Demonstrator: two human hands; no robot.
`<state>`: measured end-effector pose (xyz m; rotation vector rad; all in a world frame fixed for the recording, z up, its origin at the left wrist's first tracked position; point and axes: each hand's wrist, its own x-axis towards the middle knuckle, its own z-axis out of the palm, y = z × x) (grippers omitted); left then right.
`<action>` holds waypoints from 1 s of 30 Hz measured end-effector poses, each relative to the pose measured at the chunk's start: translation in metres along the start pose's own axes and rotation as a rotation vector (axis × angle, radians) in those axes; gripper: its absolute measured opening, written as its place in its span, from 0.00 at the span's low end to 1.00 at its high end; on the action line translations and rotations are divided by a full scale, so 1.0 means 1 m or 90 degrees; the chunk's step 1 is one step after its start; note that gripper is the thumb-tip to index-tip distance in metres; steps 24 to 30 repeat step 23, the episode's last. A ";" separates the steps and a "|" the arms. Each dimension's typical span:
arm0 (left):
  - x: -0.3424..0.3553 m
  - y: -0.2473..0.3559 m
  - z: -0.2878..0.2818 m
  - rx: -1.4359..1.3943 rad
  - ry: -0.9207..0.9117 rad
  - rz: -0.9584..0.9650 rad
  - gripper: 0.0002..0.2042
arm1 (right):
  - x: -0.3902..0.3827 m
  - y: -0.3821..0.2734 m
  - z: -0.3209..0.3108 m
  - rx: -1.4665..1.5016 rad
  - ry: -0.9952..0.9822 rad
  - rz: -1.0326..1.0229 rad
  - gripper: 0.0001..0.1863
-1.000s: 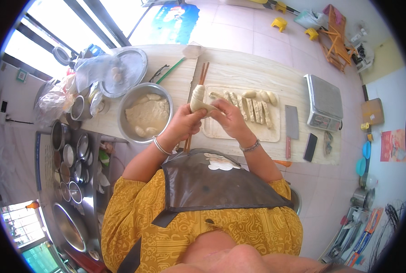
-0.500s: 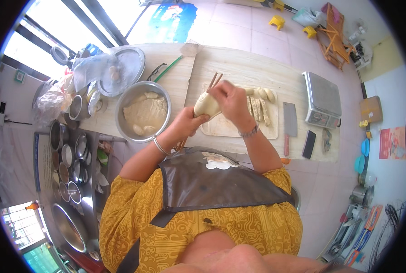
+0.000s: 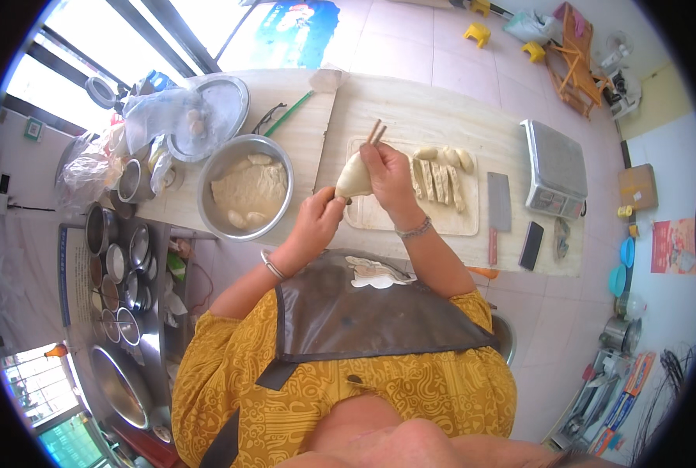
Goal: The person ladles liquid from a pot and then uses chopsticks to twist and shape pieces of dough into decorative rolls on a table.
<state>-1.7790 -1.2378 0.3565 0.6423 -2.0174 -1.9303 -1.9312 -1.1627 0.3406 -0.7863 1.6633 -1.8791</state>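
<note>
A pale, smooth piece of dough [image 3: 353,178] is held up over the wooden board, stretched between my two hands. My left hand [image 3: 318,217] pinches its lower left end with closed fingers. My right hand [image 3: 388,173] is closed at the upper right side, around a pair of brown chopsticks [image 3: 376,131] whose ends stick out above the fingers. How the chopsticks meet the dough is hidden by that hand. Beyond my right hand, dough strips [image 3: 440,183] and small rounded dough pieces [image 3: 445,157] lie on the cutting board [image 3: 410,224].
To the left stands a metal bowl [image 3: 207,210] of dough. A cleaver [image 3: 499,207], a phone [image 3: 529,246] and a scale [image 3: 554,168] are on the right. Plastic bags and a round lid [image 3: 237,109] crowd the far left; metal pots [image 3: 102,230] stand at the lower left.
My left hand has shifted down, from cupping the dough to pinching its lower end. My right hand has come lower on the chopsticks. The dough now looks drawn out between them.
</note>
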 end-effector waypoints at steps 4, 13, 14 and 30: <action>0.008 0.016 -0.008 -0.430 -0.093 -0.249 0.09 | -0.016 -0.001 0.016 0.137 0.048 0.009 0.10; 0.029 0.016 -0.010 -0.303 -0.002 -0.197 0.10 | -0.003 -0.005 0.003 0.218 -0.040 -0.080 0.11; 0.028 0.016 -0.006 -0.276 -0.005 -0.190 0.09 | -0.002 -0.009 0.009 0.199 -0.037 -0.084 0.11; 0.028 0.006 -0.012 -0.508 -0.067 -0.241 0.14 | -0.008 0.009 0.009 0.046 -0.040 -0.033 0.09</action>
